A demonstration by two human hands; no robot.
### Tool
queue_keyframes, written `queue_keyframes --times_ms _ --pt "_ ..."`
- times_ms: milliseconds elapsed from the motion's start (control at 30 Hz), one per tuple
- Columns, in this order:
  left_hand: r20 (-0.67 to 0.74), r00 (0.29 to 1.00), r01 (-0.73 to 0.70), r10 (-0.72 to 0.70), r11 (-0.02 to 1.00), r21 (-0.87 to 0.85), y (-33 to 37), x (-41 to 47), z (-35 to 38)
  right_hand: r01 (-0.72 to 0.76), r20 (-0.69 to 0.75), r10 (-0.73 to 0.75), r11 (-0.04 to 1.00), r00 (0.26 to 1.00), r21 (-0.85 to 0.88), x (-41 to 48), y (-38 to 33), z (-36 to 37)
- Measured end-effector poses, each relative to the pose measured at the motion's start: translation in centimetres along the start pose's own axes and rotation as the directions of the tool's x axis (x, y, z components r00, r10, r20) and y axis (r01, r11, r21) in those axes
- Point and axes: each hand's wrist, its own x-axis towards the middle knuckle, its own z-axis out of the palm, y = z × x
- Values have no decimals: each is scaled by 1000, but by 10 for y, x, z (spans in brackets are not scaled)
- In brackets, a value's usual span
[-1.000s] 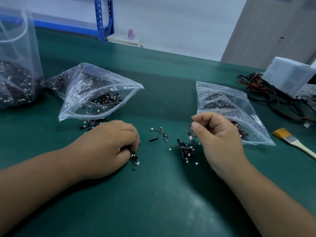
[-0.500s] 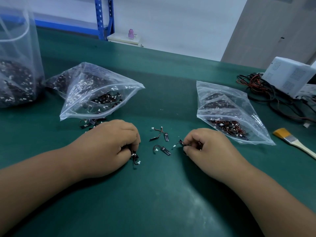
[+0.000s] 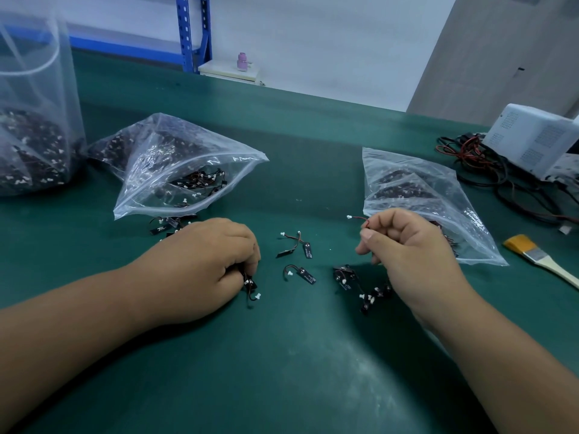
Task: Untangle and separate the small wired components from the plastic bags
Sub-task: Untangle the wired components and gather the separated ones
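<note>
1. Right hand [image 3: 407, 245] is curled up, pinching a thin red-wired component with a white plug [image 3: 356, 218]; most of the wire is hidden in the fist
2. Left hand [image 3: 200, 258] rests curled on the green table mat [image 3: 282, 355], gripping a small black wired piece [image 3: 251, 285], only its end pokes out
3. Tangled black clump of wired pieces [image 3: 357, 283] sits just beside the right hand, with three loose wired pieces [image 3: 297, 245] between the hands
4. Left clear plastic zip bag [image 3: 175, 170] has a few pieces at its mouth, partly behind the left hand; right clear plastic zip bag [image 3: 423, 189] is partly behind the right hand, and the contents are too jumbled to count

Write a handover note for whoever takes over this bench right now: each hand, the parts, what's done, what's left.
Left hand: rests on the mat, grips one wired component.
Right hand: raised, pinches a red wire with a white plug.
Tangled clump lies under the right hand.
Done: a few loose components between the hands.
Left: the clump, plus parts in the left bag and right bag.
</note>
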Motion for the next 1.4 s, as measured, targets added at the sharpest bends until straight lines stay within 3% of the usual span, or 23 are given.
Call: queue_keyframes --times_ms 167,333,433,533,600,800,1033,1400 --pt "0 1000 -1 1 1000 0 1 0 0 26 -29 -28 998 999 -60 1 4 1" --pt "12 1000 13 -13 1000 2 0 0 0 124 110 -116 990 987 -67 1 -2 12" --pt "9 1000 12 -12 1000 5 0 0 0 160 177 -113 945 978 -284 -1 1 7" --pt "7 1000 9 -9 1000 5 0 0 0 152 288 34 788 957 -597 -4 7 0" --pt "3 1000 7 -7 1000 3 0 0 0 136 276 68 743 959 -655 -4 6 0" --pt "3 1000 -1 1 1000 3 -1 1 1 95 198 36 783 980 -615 -3 3 -2" --pt "3 1000 5 -5 1000 5 -1 0 0 -3 87 37 932 996 -362 -3 -2 -2" --pt "7 1000 -7 7 1000 14 0 -1 0 81 100 -59 970 993 -231 -6 -6 -1"
